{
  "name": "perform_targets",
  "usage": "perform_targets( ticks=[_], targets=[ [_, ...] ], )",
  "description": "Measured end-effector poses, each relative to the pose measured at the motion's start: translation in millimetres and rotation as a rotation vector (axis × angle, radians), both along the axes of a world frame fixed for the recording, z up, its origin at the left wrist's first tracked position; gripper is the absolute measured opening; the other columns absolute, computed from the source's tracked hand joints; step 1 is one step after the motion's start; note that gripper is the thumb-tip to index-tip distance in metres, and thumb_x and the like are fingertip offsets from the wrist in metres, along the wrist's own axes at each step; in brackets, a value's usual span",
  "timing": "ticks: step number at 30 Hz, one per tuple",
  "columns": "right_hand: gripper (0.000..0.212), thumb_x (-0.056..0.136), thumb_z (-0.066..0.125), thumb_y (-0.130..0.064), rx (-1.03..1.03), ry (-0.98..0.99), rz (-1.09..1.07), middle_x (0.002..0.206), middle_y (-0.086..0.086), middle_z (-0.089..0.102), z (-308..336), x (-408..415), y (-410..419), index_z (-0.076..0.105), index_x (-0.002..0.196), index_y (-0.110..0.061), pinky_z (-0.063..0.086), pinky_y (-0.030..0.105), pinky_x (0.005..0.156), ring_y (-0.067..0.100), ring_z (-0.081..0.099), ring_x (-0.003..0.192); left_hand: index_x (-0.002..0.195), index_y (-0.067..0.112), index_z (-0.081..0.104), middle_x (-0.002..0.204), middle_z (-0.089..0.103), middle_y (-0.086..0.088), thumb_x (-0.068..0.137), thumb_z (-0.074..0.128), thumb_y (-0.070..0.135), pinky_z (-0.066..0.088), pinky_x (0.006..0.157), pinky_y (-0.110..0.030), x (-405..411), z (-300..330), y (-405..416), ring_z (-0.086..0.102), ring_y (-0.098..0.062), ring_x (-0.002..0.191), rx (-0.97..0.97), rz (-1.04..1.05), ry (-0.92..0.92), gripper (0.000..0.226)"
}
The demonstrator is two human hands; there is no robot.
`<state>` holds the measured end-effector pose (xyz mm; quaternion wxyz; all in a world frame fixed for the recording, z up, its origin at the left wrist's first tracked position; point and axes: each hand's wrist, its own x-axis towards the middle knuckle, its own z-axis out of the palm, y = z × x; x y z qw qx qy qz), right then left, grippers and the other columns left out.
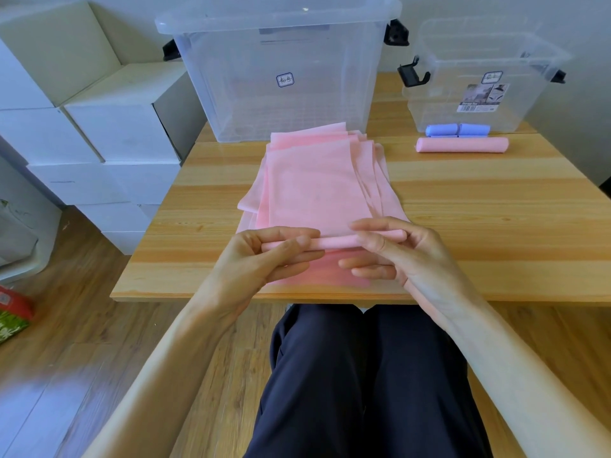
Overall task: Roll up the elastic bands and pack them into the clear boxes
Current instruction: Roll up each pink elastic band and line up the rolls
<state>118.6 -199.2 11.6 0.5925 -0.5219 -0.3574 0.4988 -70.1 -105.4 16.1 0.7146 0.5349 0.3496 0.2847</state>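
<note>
The roll (334, 242) in hand is only begun: a thin pink tube at the near end of the top band, at 6 o'clock on the table (496, 206), with nearly the whole band lying flat beyond it toward 12 o'clock. The left hand (261, 259) pinches the tube's left end between thumb and fingers, and the right hand (386, 249) pinches its right end the same way, so both are clamped on the roll. Under that band lies a pile (317, 180) of several more pink bands, all flat and unrolled. At 2 o'clock 1 finished pink roll (462, 145) rests on the table, with 2 blue rolls (458, 129) just behind it against the small box (479, 77); whether those blue ones sit inside or in front of that box I cannot tell. The big box (281, 67) at 12 o'clock looks empty. By my reading the job is at an early stage: about 3 rolls done, 1 started, the pile and the packing left.
</note>
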Motion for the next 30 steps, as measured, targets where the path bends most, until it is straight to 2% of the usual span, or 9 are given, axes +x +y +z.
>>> perform_targets(
  ticks=[2, 5, 8, 10, 14, 19, 24, 27, 30],
  targets=[
    [0.029, 0.081, 0.07, -0.018, -0.003, -0.007, 0.007, 0.096, 0.016, 0.076, -0.2, 0.3, -0.1, 0.072, 0.108, -0.006, 0.062, 0.028, 0.07, 0.031, 0.075, 0.086, 0.1, 0.013, 0.075, 0.101, 0.077, -0.009, 0.077, 0.066, 0.022, 0.057, 0.073, -0.017, -0.6, -0.2, 0.6, 0.074, -0.015, 0.096, 0.003, -0.002, 0.002, 0.026],
    [0.024, 0.081, 0.07, -0.021, 0.005, -0.023, -0.031, 0.094, 0.013, 0.077, 0.8, -0.3, -0.5, 0.074, 0.099, -0.005, 0.061, 0.025, 0.066, 0.03, 0.076, 0.082, 0.104, 0.012, 0.074, 0.107, 0.076, -0.009, 0.078, 0.066, 0.021, 0.058, 0.078, -0.019, -0.6, -1.3, -0.1, 0.072, -0.015, 0.102, -0.008, -0.018, -0.019, 0.029],
    [0.024, 0.079, 0.071, -0.024, -0.003, -0.012, -0.063, 0.09, 0.014, 0.077, 0.5, -0.6, -0.5, 0.075, 0.092, -0.004, 0.06, 0.025, 0.062, 0.031, 0.076, 0.079, 0.099, 0.013, 0.076, 0.103, 0.077, -0.008, 0.076, 0.068, 0.022, 0.058, 0.076, -0.019, 1.3, -2.3, -2.5, 0.073, -0.017, 0.098, 0.019, 0.026, -0.014, 0.026],
    [0.026, 0.081, 0.07, -0.023, -0.007, -0.015, -0.059, 0.091, 0.018, 0.076, -0.1, -1.1, -0.7, 0.074, 0.097, -0.002, 0.061, 0.026, 0.063, 0.032, 0.075, 0.079, 0.099, 0.013, 0.075, 0.099, 0.077, -0.008, 0.077, 0.067, 0.024, 0.058, 0.074, -0.018, 2.3, -2.3, -4.2, 0.074, -0.017, 0.094, 0.034, 0.04, 0.003, 0.026],
    [0.029, 0.082, 0.068, -0.025, -0.019, -0.034, -0.039, 0.089, 0.019, 0.076, 0.8, -1.1, -1.8, 0.074, 0.105, -0.009, 0.062, 0.027, 0.066, 0.031, 0.076, 0.081, 0.1, 0.013, 0.075, 0.101, 0.077, -0.008, 0.077, 0.067, 0.023, 0.059, 0.077, -0.021, 1.8, -2.7, -5.4, 0.074, -0.018, 0.096, 0.005, 0.006, -0.005, 0.027],
    [0.028, 0.075, 0.073, -0.023, -0.055, -0.053, 0.064, 0.09, 0.017, 0.076, 3.5, 0.3, -4.8, 0.075, 0.101, -0.013, 0.061, 0.026, 0.066, 0.031, 0.076, 0.082, 0.098, 0.013, 0.076, 0.098, 0.077, -0.009, 0.077, 0.066, 0.024, 0.058, 0.072, -0.018, 0.0, -2.2, -5.9, 0.075, -0.016, 0.092, -0.018, 0.023, -0.01, 0.026],
    [0.02, 0.077, 0.073, -0.03, -0.063, -0.096, 0.034, 0.082, 0.017, 0.076, 4.4, -1.2, -4.1, 0.078, 0.087, -0.014, 0.06, 0.025, 0.058, 0.03, 0.075, 0.072, 0.1, 0.012, 0.075, 0.1, 0.077, -0.01, 0.076, 0.068, 0.02, 0.059, 0.079, -0.02, -2.9, -1.9, -5.3, 0.074, -0.017, 0.096, -0.001, -0.019, 0.008, 0.027],
    [0.022, 0.076, 0.074, -0.026, -0.055, -0.096, 0.05, 0.086, 0.016, 0.076, 3.1, -1.0, -3.5, 0.075, 0.092, -0.009, 0.061, 0.028, 0.063, 0.031, 0.075, 0.076, 0.098, 0.012, 0.074, 0.094, 0.078, -0.009, 0.078, 0.065, 0.025, 0.058, 0.072, -0.018, -2.2, -0.9, -6.6, 0.075, -0.016, 0.092, 0.029, -0.005, 0.041, 0.026],
    [0.024, 0.076, 0.074, -0.019, -0.045, -0.116, 0.051, 0.089, 0.014, 0.077, 2.2, -0.8, -2.9, 0.072, 0.095, -0.005, 0.061, 0.028, 0.066, 0.03, 0.075, 0.079, 0.1, 0.012, 0.074, 0.093, 0.078, -0.011, 0.076, 0.069, 0.026, 0.058, 0.075, -0.019, -4.2, -0.5, -6.1, 0.075, -0.017, 0.093, 0.064, -0.011, 0.057, 0.028]
  ],
)
